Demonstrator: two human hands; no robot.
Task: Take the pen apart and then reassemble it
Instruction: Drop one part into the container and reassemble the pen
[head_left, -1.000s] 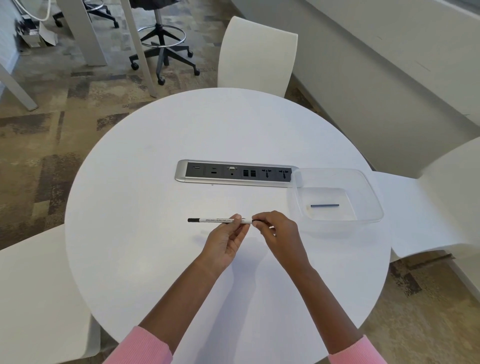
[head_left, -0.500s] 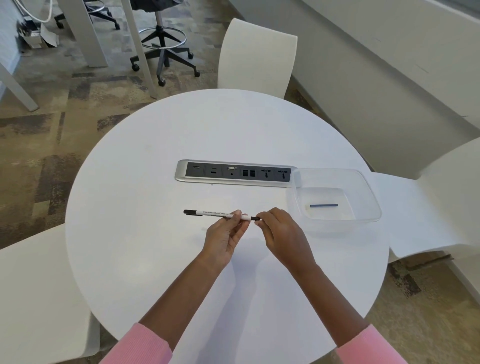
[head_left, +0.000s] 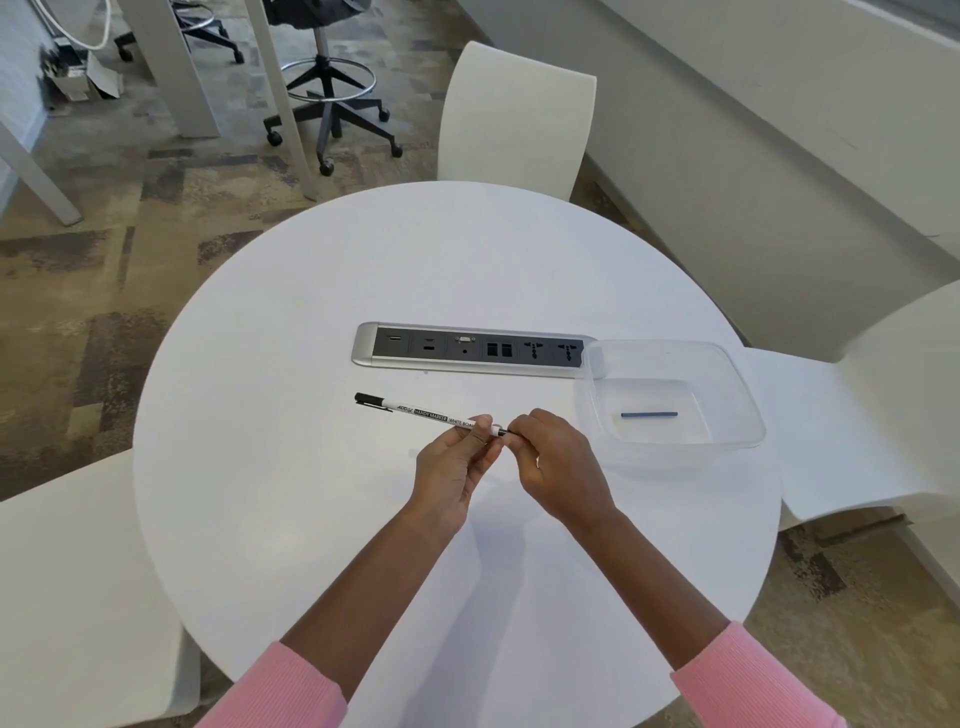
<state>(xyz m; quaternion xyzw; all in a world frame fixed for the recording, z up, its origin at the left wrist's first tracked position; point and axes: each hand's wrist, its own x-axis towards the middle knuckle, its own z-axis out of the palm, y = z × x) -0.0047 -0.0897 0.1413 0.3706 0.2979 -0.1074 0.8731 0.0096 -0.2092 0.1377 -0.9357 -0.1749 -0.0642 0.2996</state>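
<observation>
We are holding the slim white marker pen (head_left: 426, 413) just above the round white surface (head_left: 311, 519). The left hand (head_left: 457, 467) is gripping its barrel, and the right hand (head_left: 558, 462) fingers (head_left: 519, 428) are pinching its black 3 o'clock end. A thin dark-blue rod (head_left: 649, 414), probably the pen's inner part, is lying in the clear plastic tray (head_left: 675, 349) at 3 o'clock. Disassembly seems underway, reassembly not begun.

Open tabletop (head_left: 270, 441) left of the left hand (head_left: 454, 467) and along the near edge. Clear tub (head_left: 740, 405) walls off the right, near the right hand (head_left: 563, 465); socket panel (head_left: 467, 352) lies behind.
</observation>
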